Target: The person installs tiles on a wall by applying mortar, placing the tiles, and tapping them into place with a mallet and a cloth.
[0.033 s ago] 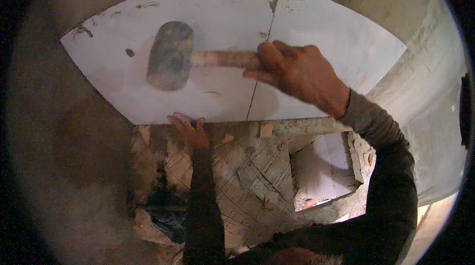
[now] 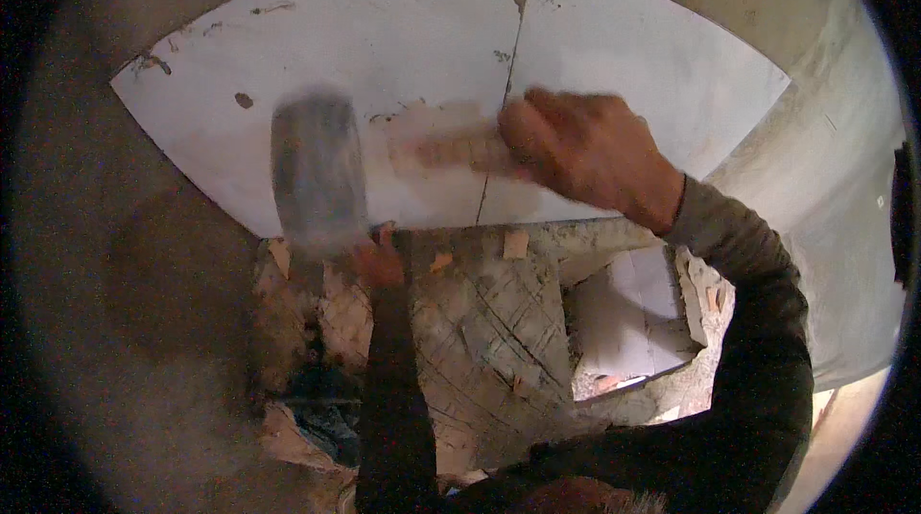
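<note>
A curved white slab (image 2: 662, 63) in two pieces, split by a seam and dotted with mortar marks, fills the upper middle. My right hand (image 2: 590, 154) grips the wooden handle of a grey-headed mallet (image 2: 315, 164), blurred by motion over the slab's left piece. My left hand (image 2: 379, 260) is at the slab's near edge, fingers apart and partly hidden behind the blurred mallet head.
Plastered curved walls (image 2: 844, 274) surround the slab. Below it lies a rough, cross-scored surface (image 2: 499, 332) with small tan chips. At its right is a recess with a pale panel (image 2: 624, 308); a dark crumpled item (image 2: 321, 428) lies at lower left.
The mallet head has come down toward the near edge and my left hand, and is more blurred. The slab appears slightly higher in the picture.
</note>
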A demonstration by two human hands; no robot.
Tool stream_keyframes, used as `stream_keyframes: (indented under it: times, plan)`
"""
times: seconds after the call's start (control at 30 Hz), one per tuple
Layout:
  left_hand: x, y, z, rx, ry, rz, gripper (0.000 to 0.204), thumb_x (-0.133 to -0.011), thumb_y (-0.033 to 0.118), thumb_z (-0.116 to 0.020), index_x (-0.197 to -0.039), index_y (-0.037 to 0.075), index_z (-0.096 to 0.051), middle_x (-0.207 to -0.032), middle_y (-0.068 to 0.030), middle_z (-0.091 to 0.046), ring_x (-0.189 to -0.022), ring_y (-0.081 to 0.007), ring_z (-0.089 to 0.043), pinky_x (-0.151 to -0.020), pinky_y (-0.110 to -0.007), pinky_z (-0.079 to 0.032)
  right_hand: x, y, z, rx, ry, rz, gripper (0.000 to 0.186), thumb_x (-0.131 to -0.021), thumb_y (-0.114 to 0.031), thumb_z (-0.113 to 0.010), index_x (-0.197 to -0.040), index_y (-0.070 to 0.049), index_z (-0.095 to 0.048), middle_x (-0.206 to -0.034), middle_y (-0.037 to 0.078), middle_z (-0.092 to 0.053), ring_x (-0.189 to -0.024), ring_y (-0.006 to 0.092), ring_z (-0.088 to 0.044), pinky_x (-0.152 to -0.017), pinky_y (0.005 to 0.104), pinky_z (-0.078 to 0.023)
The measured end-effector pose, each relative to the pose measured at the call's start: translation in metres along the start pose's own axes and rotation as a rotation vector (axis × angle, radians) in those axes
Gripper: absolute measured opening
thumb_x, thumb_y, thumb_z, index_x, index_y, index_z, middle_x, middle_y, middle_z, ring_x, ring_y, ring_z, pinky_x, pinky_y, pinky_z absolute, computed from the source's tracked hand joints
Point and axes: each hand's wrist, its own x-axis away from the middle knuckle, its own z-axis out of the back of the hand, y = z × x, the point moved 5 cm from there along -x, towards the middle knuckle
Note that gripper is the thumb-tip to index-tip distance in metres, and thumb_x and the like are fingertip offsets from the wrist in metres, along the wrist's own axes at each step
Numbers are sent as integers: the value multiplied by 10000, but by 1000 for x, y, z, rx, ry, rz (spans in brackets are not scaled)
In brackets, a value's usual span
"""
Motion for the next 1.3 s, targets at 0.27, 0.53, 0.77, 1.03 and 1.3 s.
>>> stream_keyframes:
  times: [0.27, 0.53, 0.77, 1.03, 1.3]
  plan:
    - [5, 12, -9, 69, -105, 29, 929, -965, 464, -656, -1635, 65, -152, -1655, -325, -125, -1532, -476, -185, -1235, -529, -239, 40, 68, -6, 162, -64, -194, 331, -940, -433, -654, -1008, -124, -559, -817, 76, -622, -633, 305, -672, -488, 429, -517]
    - [19, -49, -59, 315, -274, 425, 766, -928, 446, -717, -1484, -7, -448, -1440, -275, -513, -1294, -391, -514, -1100, -509, -402, 48, 13, 22, 80, -57, 5, 297, -797, -281, -703, -978, -113, -538, -815, 55, -551, -629, 228, -616, -510, 378, -514]
    - [37, -20, -66, 1185, -345, 892, 550, -986, 464, -665, -1321, 36, -582, -1155, -100, -623, -1011, -223, -596, -931, -398, -520, 103, 21, -13, -23, -266, -92, 250, -862, -285, -679, -986, -108, -553, -791, 48, -537, -651, 218, -634, -541, 363, -531]
    - [36, -51, -40, 943, 104, 663, 561, -947, 403, -715, -1369, 68, -557, -1261, -121, -620, -1088, -282, -638, -943, -440, -556, 77, 11, -27, 81, -209, 88, 248, -874, -292, -675, -1021, -120, -575, -831, 68, -592, -658, 228, -658, -533, 378, -541]
    - [18, -24, -23, 1566, -73, 1191, 336, -956, 283, -645, -1203, 64, -584, -1116, -105, -601, -1058, -261, -592, -971, -463, -552, 54, 27, 3, 10, -225, -102, 284, -858, -302, -677, -1055, -122, -582, -832, 71, -591, -666, 268, -661, -532, 400, -538]
